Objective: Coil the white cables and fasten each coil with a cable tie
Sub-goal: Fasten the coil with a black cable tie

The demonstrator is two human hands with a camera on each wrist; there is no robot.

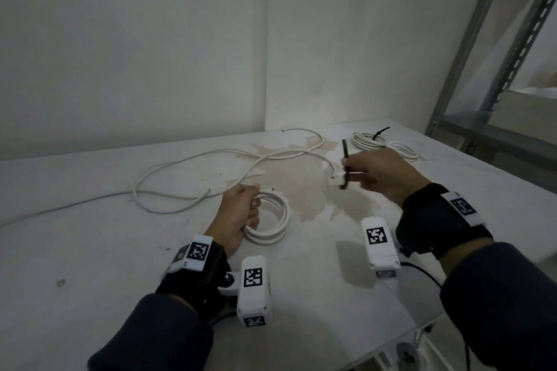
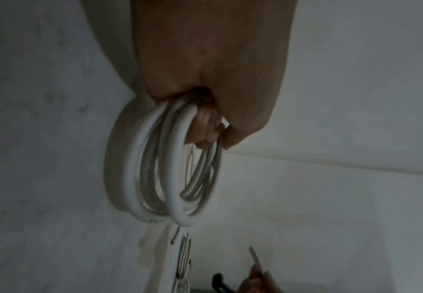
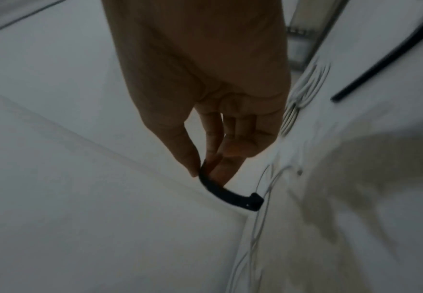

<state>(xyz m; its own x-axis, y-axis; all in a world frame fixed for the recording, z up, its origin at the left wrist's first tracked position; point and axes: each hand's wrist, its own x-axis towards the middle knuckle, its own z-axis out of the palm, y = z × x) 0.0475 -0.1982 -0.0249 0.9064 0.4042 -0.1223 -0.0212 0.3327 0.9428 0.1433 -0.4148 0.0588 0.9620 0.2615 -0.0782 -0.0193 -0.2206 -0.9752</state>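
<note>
Dim, greyish light throughout. Head view: brightest patch on the white tabletop at 12 o'clock by the wall corner; soft shadows of the wrist rigs fall toward 9 o'clock. Straight grey metal shelving upright bows at 2 o'clock. Both wrist views dark, grainy, smeared by motion blur toward the edges.

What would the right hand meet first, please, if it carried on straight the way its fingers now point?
Probably the loose white cable lying on the table: the right hand, pinching a black cable tie, points left and slightly away, towards that cable's near end. Depth is unclear, so it might pass just above.
</note>
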